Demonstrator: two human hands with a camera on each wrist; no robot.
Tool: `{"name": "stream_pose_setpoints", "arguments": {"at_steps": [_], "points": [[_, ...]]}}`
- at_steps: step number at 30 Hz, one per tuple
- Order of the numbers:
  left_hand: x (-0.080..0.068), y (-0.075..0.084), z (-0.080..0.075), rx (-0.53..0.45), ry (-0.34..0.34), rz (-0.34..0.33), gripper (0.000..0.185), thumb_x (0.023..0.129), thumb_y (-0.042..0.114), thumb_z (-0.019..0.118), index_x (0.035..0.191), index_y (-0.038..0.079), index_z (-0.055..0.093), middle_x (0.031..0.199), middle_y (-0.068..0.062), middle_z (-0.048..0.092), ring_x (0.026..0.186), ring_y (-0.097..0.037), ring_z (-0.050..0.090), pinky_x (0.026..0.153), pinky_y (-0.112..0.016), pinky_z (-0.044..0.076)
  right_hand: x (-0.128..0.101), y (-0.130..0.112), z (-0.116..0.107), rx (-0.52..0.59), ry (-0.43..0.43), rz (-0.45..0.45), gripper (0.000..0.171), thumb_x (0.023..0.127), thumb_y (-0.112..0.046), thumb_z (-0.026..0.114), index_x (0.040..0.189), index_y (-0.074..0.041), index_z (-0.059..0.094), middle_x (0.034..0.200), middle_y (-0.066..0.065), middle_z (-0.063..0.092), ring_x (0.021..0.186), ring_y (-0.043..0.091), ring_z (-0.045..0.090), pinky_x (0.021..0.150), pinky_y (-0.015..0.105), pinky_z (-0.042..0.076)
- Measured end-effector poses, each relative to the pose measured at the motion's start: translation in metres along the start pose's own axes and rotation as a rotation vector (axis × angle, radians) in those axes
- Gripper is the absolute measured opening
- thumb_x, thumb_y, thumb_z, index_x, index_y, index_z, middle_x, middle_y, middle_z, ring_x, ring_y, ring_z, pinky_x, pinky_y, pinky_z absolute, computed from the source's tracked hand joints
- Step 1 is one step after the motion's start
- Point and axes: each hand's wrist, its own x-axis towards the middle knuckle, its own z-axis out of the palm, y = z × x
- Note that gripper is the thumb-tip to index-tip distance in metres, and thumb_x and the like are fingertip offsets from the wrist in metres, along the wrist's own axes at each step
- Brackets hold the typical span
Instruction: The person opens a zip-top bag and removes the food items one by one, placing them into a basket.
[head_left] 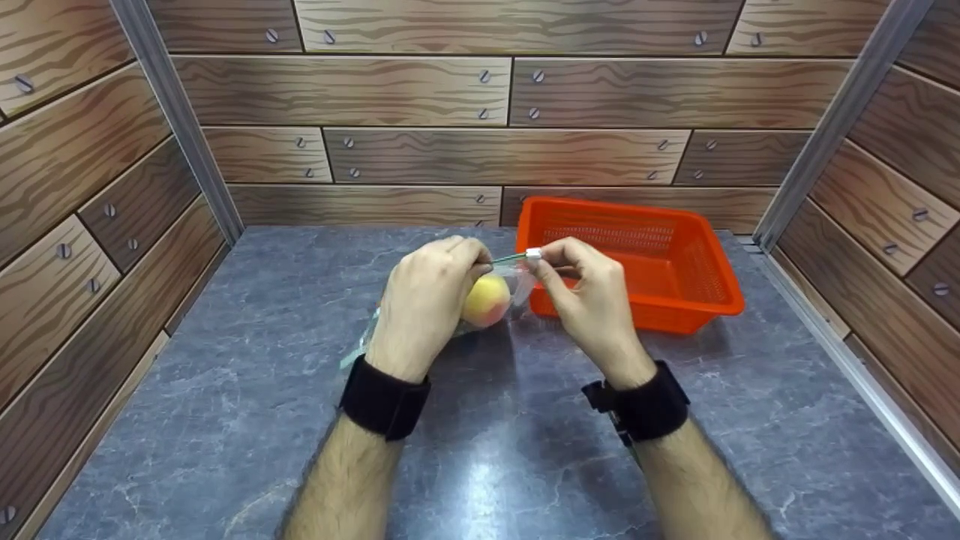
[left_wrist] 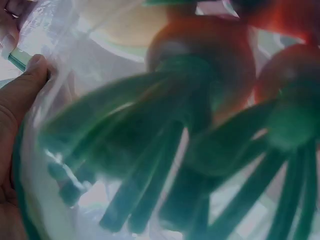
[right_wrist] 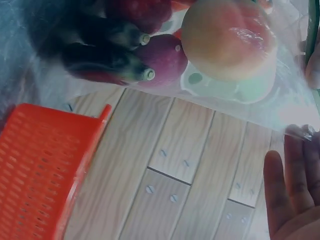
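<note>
left hand [head_left: 427, 296]: its grip is clamped on the top edge of a clear zip bag [head_left: 491, 300]; thumb and fingers pinch the green seal strip [head_left: 510, 259] so the bag hangs off the grey worktop [head_left: 247, 390] with its mouth kept taut
right hand [head_left: 589, 296]: its grip is pinched together on the white slider [head_left: 533, 254] at the other end of the same strip; that hold suits running the slider along the seal, though I cannot tell which way it goes
zip bag: held up between both hands, above the middle of the worktop and just in front of the orange basket [head_left: 705, 300]; it hangs below the strip because only the top edge is held
peach [head_left: 486, 298]: one yellow-pink fruit, resting low in the bag against the plastic; the right wrist view shows it plainly [right_wrist: 227, 37]
other contents: the wrist views show red and dark purple pieces and green stalks pressed together inside; too blurred and overlapped to count
basket: one, standing on the worktop at the back right, near the wall; its visible inside holds nothing
counts: two hands, one bag, one slider, one peach, one basket
</note>
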Motion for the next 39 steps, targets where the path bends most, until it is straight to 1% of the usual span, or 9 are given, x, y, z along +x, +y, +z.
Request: {"name": "stream_pose_setpoints", "arguments": {"at_steps": [4,8,12,17,22,28,32,36,39], "points": [[0.001,0.004,-0.010,0.002,-0.011,0.001,0.011,0.106,0.020,0.085,0.107,0.009,0.084,0.102,-0.004,0.088,0.095,-0.027,0.086,0.083,-0.044,0.073,-0.001,-0.005,-0.004,0.016,-0.001,-0.046,0.008,0.110,-0.009,0.083,0.112,-0.002,0.085,0.107,0.009,0.087,0.095,0.018,0.081,0.092,0.018,0.064],[0.000,0.005,-0.015,0.000,-0.032,-0.019,0.009,0.105,0.017,0.086,0.107,0.009,0.085,0.102,-0.004,0.088,0.096,-0.027,0.086,0.084,-0.044,0.073,-0.002,-0.006,-0.005,0.045,-0.030,-0.079,0.009,0.110,-0.010,0.081,0.113,-0.003,0.086,0.105,0.007,0.087,0.090,0.012,0.079,0.090,0.019,0.065],[-0.002,0.007,-0.015,-0.052,-0.062,-0.025,0.005,0.106,0.014,0.086,0.107,0.009,0.085,0.103,-0.004,0.088,0.096,-0.025,0.085,0.084,-0.042,0.072,-0.003,-0.003,-0.002,0.050,-0.055,-0.093,0.009,0.110,-0.011,0.082,0.113,-0.005,0.088,0.104,0.006,0.088,0.090,0.011,0.080,0.089,0.019,0.066],[-0.001,0.012,-0.011,-0.109,-0.099,-0.006,0.015,0.108,0.023,0.084,0.112,0.008,0.086,0.105,-0.005,0.088,0.096,-0.024,0.084,0.085,-0.043,0.071,-0.005,0.000,0.002,0.028,-0.103,-0.112,0.010,0.110,-0.012,0.082,0.113,-0.005,0.089,0.104,0.007,0.089,0.093,0.015,0.083,0.089,0.018,0.067],[-0.001,0.013,-0.005,-0.105,-0.080,0.031,0.018,0.110,0.024,0.082,0.114,0.007,0.086,0.106,-0.006,0.088,0.099,-0.026,0.086,0.089,-0.043,0.072,-0.006,-0.001,0.001,0.006,-0.133,-0.124,0.010,0.109,-0.015,0.084,0.112,-0.007,0.090,0.103,0.007,0.088,0.096,0.016,0.083,0.088,0.018,0.067],[-0.003,0.013,0.000,-0.090,-0.051,0.082,0.015,0.109,0.020,0.082,0.110,0.006,0.085,0.100,-0.007,0.088,0.092,-0.026,0.086,0.082,-0.040,0.072,-0.008,-0.003,0.000,0.006,-0.147,-0.121,0.009,0.108,-0.014,0.084,0.111,-0.007,0.089,0.103,0.005,0.087,0.092,0.014,0.080,0.084,0.017,0.065],[-0.004,0.014,0.000,-0.088,-0.048,0.088,0.013,0.110,0.018,0.082,0.110,0.006,0.085,0.100,-0.007,0.088,0.090,-0.025,0.086,0.080,-0.040,0.072,-0.009,-0.006,-0.001,-0.018,-0.148,-0.119,0.008,0.108,-0.013,0.083,0.111,-0.007,0.088,0.104,0.006,0.087,0.094,0.014,0.081,0.085,0.019,0.066],[-0.004,0.012,0.002,-0.097,-0.051,0.080,0.012,0.111,0.018,0.081,0.111,0.007,0.085,0.102,-0.007,0.088,0.092,-0.025,0.086,0.081,-0.040,0.072,-0.007,-0.007,-0.003,-0.046,-0.158,-0.117,0.010,0.110,-0.014,0.081,0.113,-0.007,0.087,0.105,0.007,0.087,0.096,0.015,0.082,0.089,0.021,0.068],[-0.003,0.009,0.003,-0.092,-0.061,0.079,0.012,0.112,0.018,0.081,0.111,0.006,0.085,0.102,-0.007,0.088,0.092,-0.026,0.086,0.081,-0.042,0.072,-0.004,-0.005,-0.005,-0.064,-0.127,-0.119,0.009,0.110,-0.012,0.081,0.112,-0.006,0.088,0.105,0.007,0.088,0.094,0.018,0.083,0.088,0.023,0.068]]}}
